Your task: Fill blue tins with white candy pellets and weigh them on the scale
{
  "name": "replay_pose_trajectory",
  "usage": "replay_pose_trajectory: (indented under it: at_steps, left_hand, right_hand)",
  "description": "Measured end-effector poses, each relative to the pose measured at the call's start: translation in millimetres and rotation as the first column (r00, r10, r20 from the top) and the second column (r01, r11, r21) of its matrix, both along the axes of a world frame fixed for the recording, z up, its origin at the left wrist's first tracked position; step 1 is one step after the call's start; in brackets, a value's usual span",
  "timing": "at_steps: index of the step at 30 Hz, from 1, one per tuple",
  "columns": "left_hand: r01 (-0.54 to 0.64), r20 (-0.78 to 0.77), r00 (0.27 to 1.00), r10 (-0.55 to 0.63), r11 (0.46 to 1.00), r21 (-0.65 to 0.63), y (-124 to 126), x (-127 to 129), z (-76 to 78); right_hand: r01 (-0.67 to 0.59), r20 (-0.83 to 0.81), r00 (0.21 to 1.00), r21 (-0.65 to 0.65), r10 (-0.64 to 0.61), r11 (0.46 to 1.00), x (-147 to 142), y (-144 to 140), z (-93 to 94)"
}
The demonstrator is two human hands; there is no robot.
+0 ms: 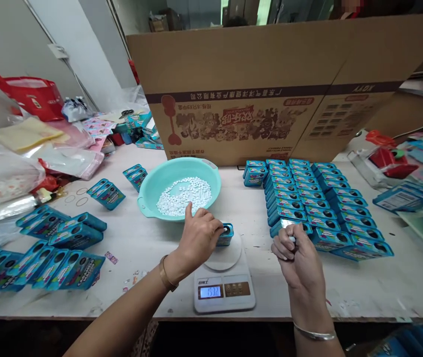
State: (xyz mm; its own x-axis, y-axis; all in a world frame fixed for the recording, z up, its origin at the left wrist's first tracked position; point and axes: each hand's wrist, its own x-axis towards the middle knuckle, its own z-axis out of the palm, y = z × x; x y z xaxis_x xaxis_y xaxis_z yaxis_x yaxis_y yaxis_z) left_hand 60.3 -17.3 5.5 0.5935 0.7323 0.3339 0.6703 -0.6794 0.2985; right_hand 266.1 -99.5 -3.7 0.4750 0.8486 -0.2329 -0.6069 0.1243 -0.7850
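A small teal box (225, 234) stands on the round white platform of a digital scale (223, 277), whose lit display shows digits. The left hand (198, 238) grips this box from its left side, fingers closed around its top edge, index finger raised toward the basin. The right hand (296, 253) is clenched, held just right of the scale and well clear of the box; a small white piece (292, 239) shows between its fingertips. Directly behind the left hand sits a teal basin (152, 186) holding a layer of small white tablets (185, 195). To the right of the scale, rows of identical teal boxes (317, 208) lie overlapped on the worktop (382, 282), the nearest row just beside the right hand. More teal boxes (48, 248) lie in loose groups at the left. A large printed cardboard carton (271, 89) stands upright behind the basin.
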Motion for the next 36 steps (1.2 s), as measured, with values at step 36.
replay_pose_trajectory:
  at_steps: [36]
  left_hand:
    - [0.206, 0.051, 0.978, -0.202, 0.975, -0.08, 63.7, 62.7, -1.3]
  right_hand:
    - [0.133, -0.245, 0.961, 0.012, -0.126, 0.991, 65.7, -23.8, -27.4]
